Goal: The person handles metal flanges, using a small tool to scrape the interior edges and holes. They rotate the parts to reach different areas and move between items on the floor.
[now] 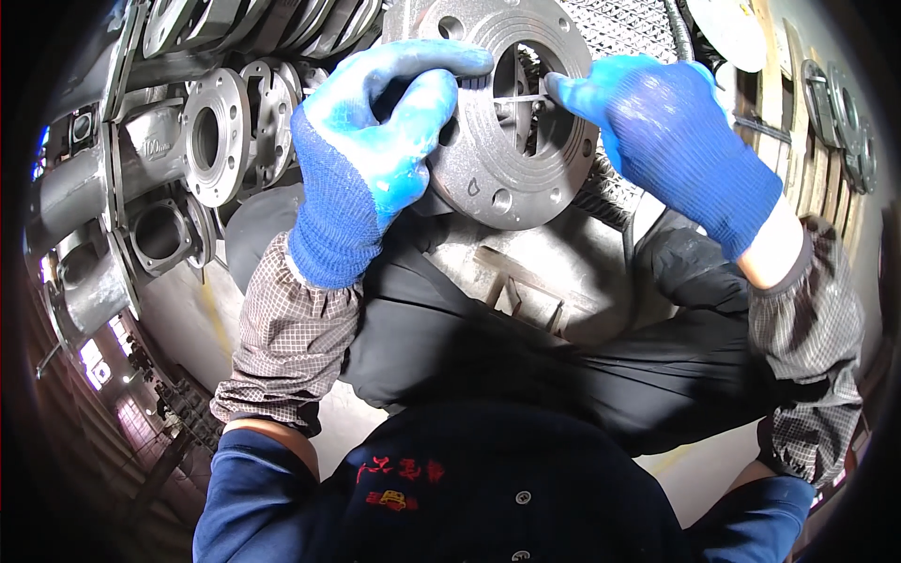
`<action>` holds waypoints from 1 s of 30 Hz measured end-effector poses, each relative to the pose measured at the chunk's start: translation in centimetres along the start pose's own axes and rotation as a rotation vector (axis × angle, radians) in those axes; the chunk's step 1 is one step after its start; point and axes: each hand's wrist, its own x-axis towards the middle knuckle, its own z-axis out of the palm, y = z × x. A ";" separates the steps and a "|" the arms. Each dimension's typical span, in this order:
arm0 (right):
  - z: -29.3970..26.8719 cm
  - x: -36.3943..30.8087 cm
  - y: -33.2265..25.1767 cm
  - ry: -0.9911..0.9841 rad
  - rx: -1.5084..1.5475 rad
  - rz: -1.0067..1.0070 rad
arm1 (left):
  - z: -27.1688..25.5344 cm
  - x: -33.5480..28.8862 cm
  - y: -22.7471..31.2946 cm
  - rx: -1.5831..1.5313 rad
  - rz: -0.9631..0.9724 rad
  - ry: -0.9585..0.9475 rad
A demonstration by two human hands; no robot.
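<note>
A round grey metal flange [474, 183] with bolt holes and a wide central bore faces me at the top middle. My left hand [375, 131], in a blue coated glove, is at its left side. The index finger stretches over the flange face, with the thumb apart below it and the other fingers curled or hidden. On the right side, my right hand [657, 113], gloved too, is closed with its fingertips at the bore's edge. From those fingertips a thin pale rod [521, 98] runs left across the bore; its kind is unclear.
Grey flanged valve bodies [150, 141] are stacked on the left. More flanged parts [840, 113] rest by wooden slats [798, 188] on the right. Below the flange is a metal block [511, 286], between my dark-trousered legs. Behind it lies a textured metal mesh [633, 33].
</note>
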 end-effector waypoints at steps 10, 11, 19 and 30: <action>1.3 2.3 -0.7 -0.389 -0.103 0.050 | -0.5 -0.1 -0.5 -0.003 -0.030 0.005; 1.2 2.4 -0.8 -0.389 -0.102 0.047 | -0.5 -0.1 -0.6 0.001 -0.011 0.011; -0.4 3.5 -1.5 -0.280 -0.093 -0.058 | -0.6 0.0 -0.4 0.030 -0.004 -0.010; -3.3 4.5 -3.7 -0.276 -0.216 -0.132 | -0.1 0.0 -0.4 0.001 0.033 -0.004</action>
